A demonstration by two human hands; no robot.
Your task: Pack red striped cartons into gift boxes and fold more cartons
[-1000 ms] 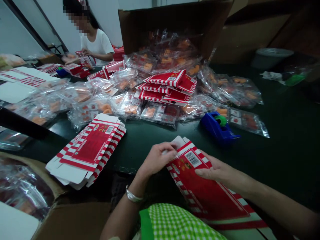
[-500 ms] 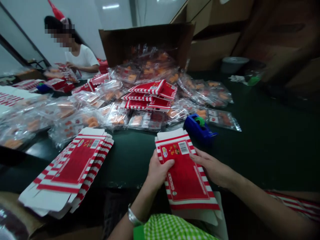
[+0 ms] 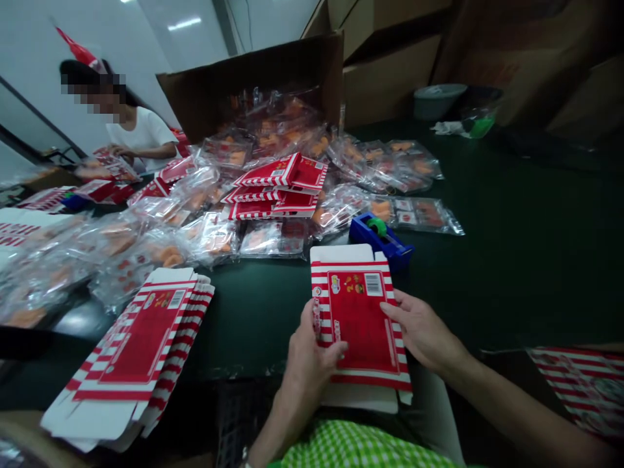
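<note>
A flat red-and-white striped printed carton (image 3: 358,318) lies unfolded across both my hands, its barcode panel toward the far side. My left hand (image 3: 312,354) grips its left edge with the thumb over the red face. My right hand (image 3: 422,331) holds the right edge with its fingers spread. The carton's lower end hangs over the table's near edge. To the left, a stack of similar flat cartons (image 3: 141,348) lies on the table, nearest my left hand.
A heap of clear bags with orange contents (image 3: 273,237) spreads across the dark green table (image 3: 487,292), around a pile of red cartons (image 3: 275,188). A blue tape dispenser (image 3: 377,237) stands just beyond my hands. Behind lies an open cardboard box (image 3: 253,78). A co-worker (image 3: 136,136) handles cartons at the far left.
The carton has turned from a slant to square with the table, and my hands have shifted along its edges. The view has swung left, bringing striped cartons in at the lower right.
</note>
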